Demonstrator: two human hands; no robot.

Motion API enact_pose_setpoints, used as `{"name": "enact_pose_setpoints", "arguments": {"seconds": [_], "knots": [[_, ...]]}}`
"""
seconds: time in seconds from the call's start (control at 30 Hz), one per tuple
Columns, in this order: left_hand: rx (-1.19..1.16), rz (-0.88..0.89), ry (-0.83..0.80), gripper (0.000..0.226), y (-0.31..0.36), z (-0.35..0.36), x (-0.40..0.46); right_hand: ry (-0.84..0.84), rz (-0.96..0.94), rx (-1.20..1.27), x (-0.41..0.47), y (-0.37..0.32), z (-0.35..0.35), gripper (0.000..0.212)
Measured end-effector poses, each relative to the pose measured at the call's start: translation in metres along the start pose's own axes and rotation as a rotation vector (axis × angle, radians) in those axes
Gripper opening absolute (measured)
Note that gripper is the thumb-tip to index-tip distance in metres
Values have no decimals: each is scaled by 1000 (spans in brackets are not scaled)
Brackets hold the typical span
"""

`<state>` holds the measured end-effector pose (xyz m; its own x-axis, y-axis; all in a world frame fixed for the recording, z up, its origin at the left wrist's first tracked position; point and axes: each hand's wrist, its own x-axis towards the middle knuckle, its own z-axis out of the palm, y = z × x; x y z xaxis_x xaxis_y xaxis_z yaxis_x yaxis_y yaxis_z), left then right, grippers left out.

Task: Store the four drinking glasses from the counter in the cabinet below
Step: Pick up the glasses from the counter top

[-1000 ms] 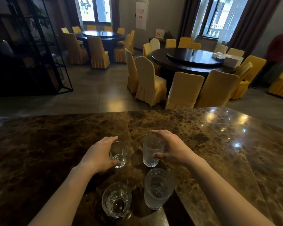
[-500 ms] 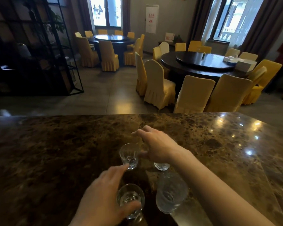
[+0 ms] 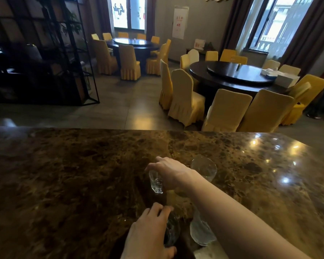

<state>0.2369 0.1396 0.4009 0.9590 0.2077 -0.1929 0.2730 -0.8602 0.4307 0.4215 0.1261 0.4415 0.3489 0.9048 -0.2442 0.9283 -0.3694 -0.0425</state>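
Gathering was the step in hand: all four drinking glasses stood on the marble counter (image 3: 82,174), none yet stored. The far-left glass (image 3: 156,183) was held from above by the right hand (image 3: 169,172), its fingers curled over the rim, and it looked just lifted or tipped off the stone, though that was hard to tell. Beside it, to the right and behind the wrist, the far-right glass (image 3: 204,168) stood free and upright. Nearer the person, the left hand (image 3: 150,232) wrapped its fingers and thumb round the near-left glass (image 3: 171,231), most of which it hid. Just to the right of that, the near-right glass (image 3: 200,230) stood untouched under the right forearm.

Every glass looked empty; no liquid showed, only thick clear bases.

The cabinet below was out of view, so the next move, by my judgement, called for bringing both held glasses back over the near edge and down without knocking the two left standing, which sat close by.

Beyond the counter stood round tables (image 3: 232,75) ringed with yellow-covered chairs (image 3: 187,98).
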Motion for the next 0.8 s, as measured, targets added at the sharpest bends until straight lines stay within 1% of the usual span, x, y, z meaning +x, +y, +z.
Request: {"name": "enact_pose_setpoints", "arguments": {"seconds": [0.17, 0.33, 0.43, 0.63, 0.8], "knots": [[-5, 6, 30, 90, -4, 3, 2, 48, 5, 28, 0, -1, 3, 77], [-18, 46, 90, 93, -5, -1, -3, 89, 46, 52, -10, -9, -7, 78], [-57, 81, 146, 91, -9, -11, -16, 135, 79, 58, -23, -17, -22, 82], [-100, 140, 256, 88, -26, -39, -65, 272, 149, 50, -75, -39, -58, 90], [-83, 75, 331, 89, -30, -47, -118, 309, 130, 60, -151, -66, -67, 93]]}}
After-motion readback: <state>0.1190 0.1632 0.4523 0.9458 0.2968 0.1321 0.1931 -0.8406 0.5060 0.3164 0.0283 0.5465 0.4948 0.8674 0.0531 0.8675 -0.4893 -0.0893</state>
